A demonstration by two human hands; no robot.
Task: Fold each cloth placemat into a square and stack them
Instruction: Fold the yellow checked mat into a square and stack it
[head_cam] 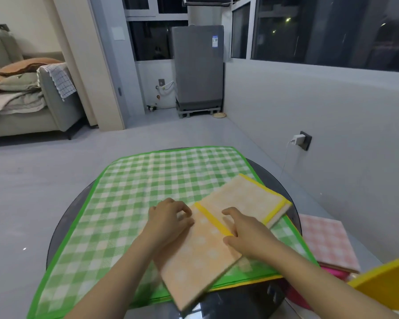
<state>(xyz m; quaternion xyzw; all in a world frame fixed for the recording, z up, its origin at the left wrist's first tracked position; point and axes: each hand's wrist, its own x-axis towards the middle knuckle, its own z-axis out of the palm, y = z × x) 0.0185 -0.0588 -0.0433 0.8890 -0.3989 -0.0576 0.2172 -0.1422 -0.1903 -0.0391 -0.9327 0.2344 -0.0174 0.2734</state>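
My left hand (171,217) and right hand (242,231), fingers curled and pressing, crease the orange placemat (203,247) on the green placemat (129,189) still spread over the counter (272,293) (pink placemats (327,240) lie stacked at right); most folding seems left.

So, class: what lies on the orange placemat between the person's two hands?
In the head view, a yellow border strip of the orange placemat runs between the left hand and the right hand; otherwise only orange cloth.
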